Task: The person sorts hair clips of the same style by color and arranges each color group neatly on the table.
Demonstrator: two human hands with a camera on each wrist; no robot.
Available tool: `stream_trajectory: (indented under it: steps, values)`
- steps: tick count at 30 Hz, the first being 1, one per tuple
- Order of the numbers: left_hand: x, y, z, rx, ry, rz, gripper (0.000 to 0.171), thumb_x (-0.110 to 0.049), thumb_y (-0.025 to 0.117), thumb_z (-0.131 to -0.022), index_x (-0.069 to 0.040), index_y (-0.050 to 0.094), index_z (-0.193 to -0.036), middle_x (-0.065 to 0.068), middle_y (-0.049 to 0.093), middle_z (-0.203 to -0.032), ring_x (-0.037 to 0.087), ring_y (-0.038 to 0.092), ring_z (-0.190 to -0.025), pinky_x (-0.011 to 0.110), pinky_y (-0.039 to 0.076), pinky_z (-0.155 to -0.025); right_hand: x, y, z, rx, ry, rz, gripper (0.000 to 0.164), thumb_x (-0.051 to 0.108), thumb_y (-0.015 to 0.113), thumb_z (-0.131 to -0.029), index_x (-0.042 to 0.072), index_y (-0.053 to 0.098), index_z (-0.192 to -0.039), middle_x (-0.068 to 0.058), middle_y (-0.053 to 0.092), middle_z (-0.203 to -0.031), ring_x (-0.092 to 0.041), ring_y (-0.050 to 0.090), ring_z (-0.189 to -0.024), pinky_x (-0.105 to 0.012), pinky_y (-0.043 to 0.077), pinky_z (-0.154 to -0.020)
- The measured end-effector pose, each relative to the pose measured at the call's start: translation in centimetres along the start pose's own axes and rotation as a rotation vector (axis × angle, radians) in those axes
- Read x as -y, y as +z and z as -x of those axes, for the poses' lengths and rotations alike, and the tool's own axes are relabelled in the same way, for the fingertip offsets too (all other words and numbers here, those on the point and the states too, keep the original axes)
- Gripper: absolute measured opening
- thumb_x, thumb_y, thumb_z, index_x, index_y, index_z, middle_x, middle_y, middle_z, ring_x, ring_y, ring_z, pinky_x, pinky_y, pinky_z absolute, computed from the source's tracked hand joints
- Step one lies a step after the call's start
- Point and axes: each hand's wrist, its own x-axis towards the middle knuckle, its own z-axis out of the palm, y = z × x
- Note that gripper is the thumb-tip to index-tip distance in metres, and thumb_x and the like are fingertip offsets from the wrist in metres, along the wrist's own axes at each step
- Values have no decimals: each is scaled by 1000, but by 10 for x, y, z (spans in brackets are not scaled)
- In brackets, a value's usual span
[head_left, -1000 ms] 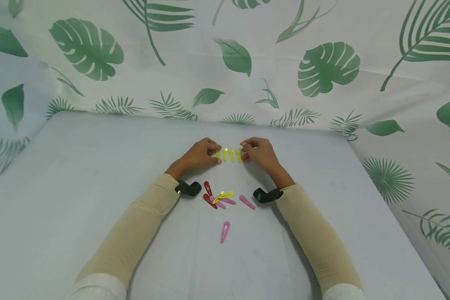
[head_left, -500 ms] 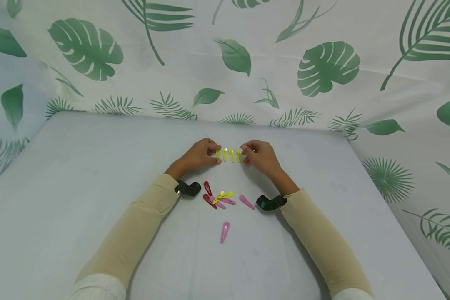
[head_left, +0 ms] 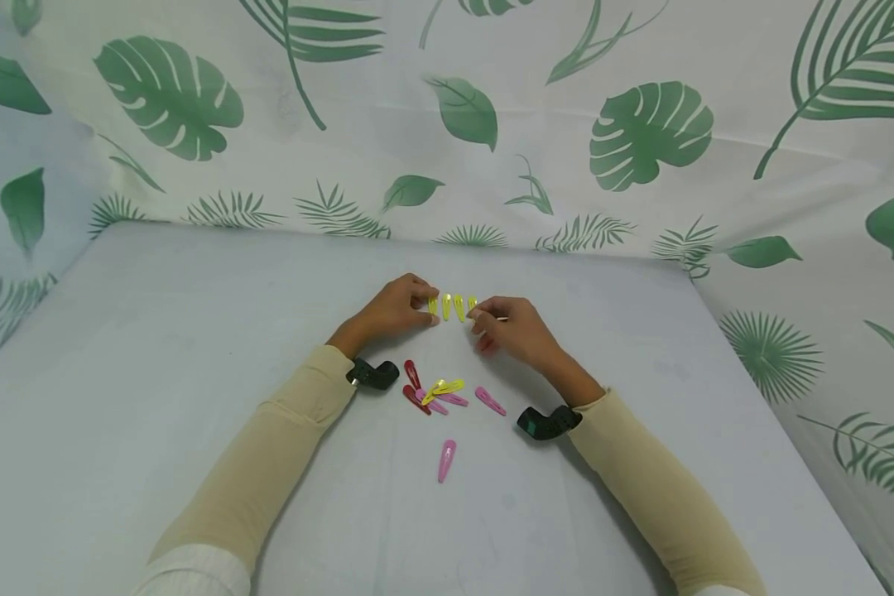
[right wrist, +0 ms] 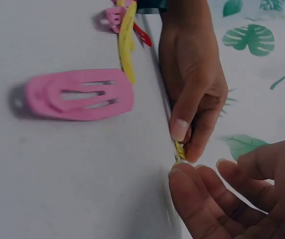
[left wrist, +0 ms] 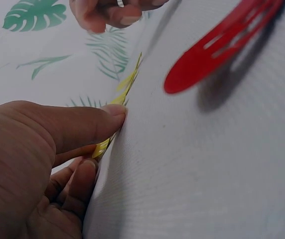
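Note:
Yellow snap hair clips stand in a short side-by-side row near the table's far side. My left hand (head_left: 398,305) pinches the leftmost yellow hair clip (head_left: 433,306) between thumb and forefinger, one at each end. The two middle clips, one of them a yellow clip (head_left: 459,307), lie untouched. At the row's right end, the fingertips of my right hand (head_left: 517,329) partly cover the last yellow clip (head_left: 473,301). In the right wrist view the right fingers (right wrist: 190,191) are loosely bent, the thumb is apart from them, and nothing is seen held.
Closer to me lies a loose heap with a red clip (head_left: 413,374), a yellow clip (head_left: 449,386) and a pink clip (head_left: 454,399) among others. One pink clip (head_left: 490,401) lies right of it, another pink clip (head_left: 447,461) nearer me. A leaf-print cloth (head_left: 521,124) hangs behind the table (head_left: 194,348).
My right hand has drawn back toward me from beside the rightmost yellow clip, its fingertips now over that clip's near part. My left hand and the clips stay in place.

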Motion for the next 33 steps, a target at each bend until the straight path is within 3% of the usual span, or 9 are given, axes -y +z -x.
stream_trajectory:
  steps: [18,25,33]
  values:
    - [-2,0,1,-5,-9,-4,51,-16,73,-89,-2,57,-135,10,51,-127,21,52,-108,34,44,-93,1,14,40,129,-58,-102,19,12,56,-97,-4,67,-103,-14,64,-85,-27,67,-66,-38,57,-61]
    - [-2,-1,2,-3,-11,-6,50,-17,72,-89,-3,57,-135,10,50,-127,21,52,-109,34,44,-94,5,21,42,141,-69,-116,21,13,57,-98,-4,67,-105,-14,64,-85,-26,67,-68,-38,57,-63]
    - [-1,0,1,0,3,-2,51,-18,72,-89,-3,57,-135,10,50,-127,21,52,-108,34,44,-94,12,24,42,133,-137,-74,18,9,58,-97,-5,67,-105,-14,68,-87,-25,67,-76,-34,56,-72]
